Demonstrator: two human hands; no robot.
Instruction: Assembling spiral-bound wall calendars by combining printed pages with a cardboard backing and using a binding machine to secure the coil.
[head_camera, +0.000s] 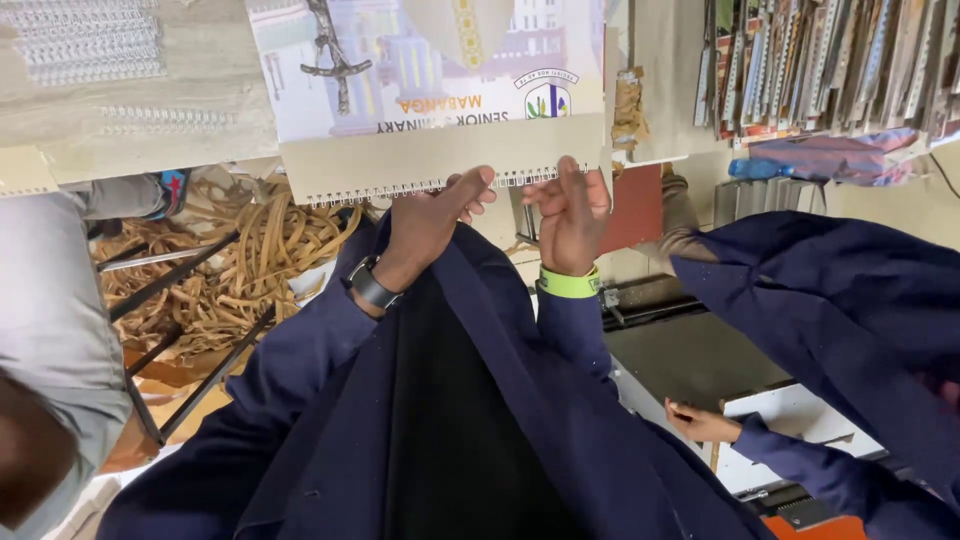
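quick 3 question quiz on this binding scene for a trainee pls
1. True or false: both hands, the left hand and the right hand, are at the wire-bound edge of the calendar.
2. What lies heaped behind the left hand?
A. paper strip offcuts
B. coiled rope
C. folded cloth
3. Fill in: the right wrist wears a ____ coloured wristband, the left a dark watch.

Key
1. True: the fingertips of both pinch the wire spine along the calendar's near edge.
2. A
3. Yellow-green
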